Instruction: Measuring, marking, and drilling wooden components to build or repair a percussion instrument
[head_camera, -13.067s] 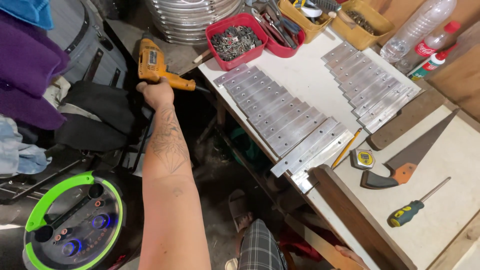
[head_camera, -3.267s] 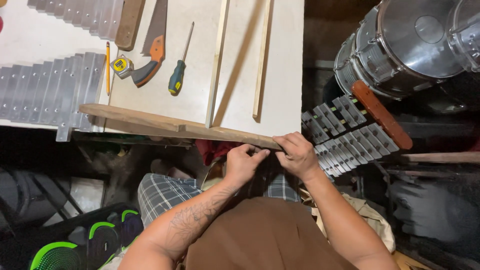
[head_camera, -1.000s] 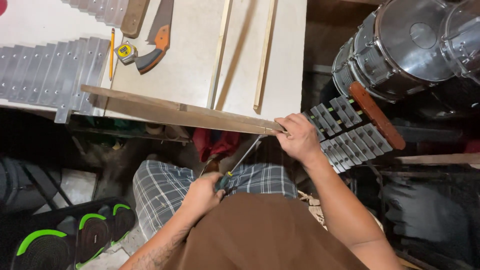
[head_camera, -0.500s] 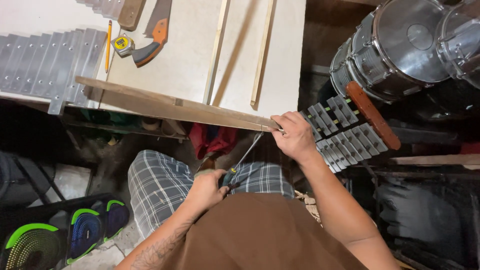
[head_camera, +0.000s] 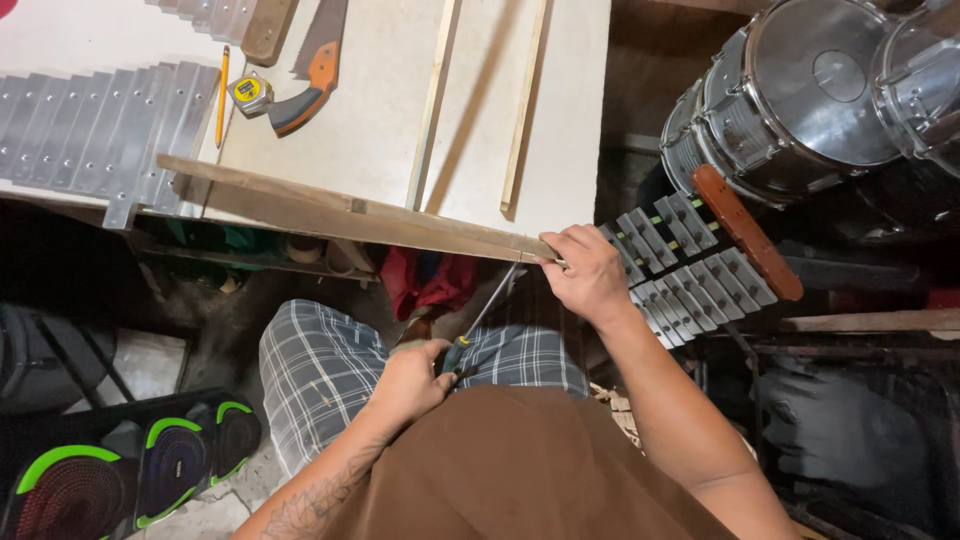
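My left hand (head_camera: 410, 382) grips the handle of a screwdriver (head_camera: 478, 320) over my lap; its shaft runs up to the underside of a long wooden board (head_camera: 340, 212). That board lies along the front edge of the white table (head_camera: 380, 110). My right hand (head_camera: 588, 272) clamps the board's right end between thumb and fingers. My plaid shorts and brown shirt fill the bottom of the view.
On the table lie several grey metal bars (head_camera: 100, 130), a pencil (head_camera: 220, 108), a tape measure (head_camera: 250, 93), a handsaw (head_camera: 312, 70) and two thin wooden strips (head_camera: 432, 105). Shiny drums (head_camera: 800, 100) and a small metal-bar xylophone (head_camera: 690, 265) stand at right. A green-trimmed speaker (head_camera: 100, 480) sits at lower left.
Since the earlier frames my left hand left the board's edge and took the screwdriver, now pointed up under the board. My right hand has stayed on the board's end.
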